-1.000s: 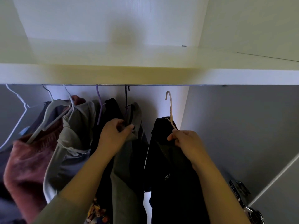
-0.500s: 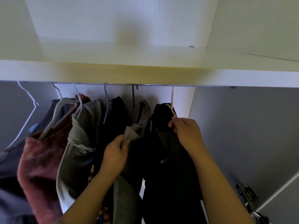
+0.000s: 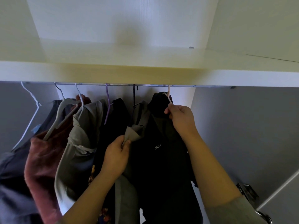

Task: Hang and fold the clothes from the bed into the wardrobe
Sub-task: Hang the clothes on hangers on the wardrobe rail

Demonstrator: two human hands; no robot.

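A black garment (image 3: 161,159) hangs on a pale hanger (image 3: 168,96) whose hook sits over the wardrobe rail (image 3: 123,85). My right hand (image 3: 181,118) pinches that hanger just below the hook. To its left hangs a grey garment (image 3: 137,126) on a dark hanger. My left hand (image 3: 117,156) pinches a fold of the grey cloth and holds it to the left of the black garment.
Further left on the rail hang a black piece on a purple hanger (image 3: 107,104), a grey hooded top (image 3: 80,143), a maroon fleece (image 3: 42,156) and an empty white hanger (image 3: 30,113). A white shelf (image 3: 145,75) runs above. The wardrobe's side wall (image 3: 242,135) stands right, with a door hinge (image 3: 247,191).
My right hand lifted the pale hanger and its hook went over the rail. My left hand slid down from the dark hanger's neck to the grey cloth.
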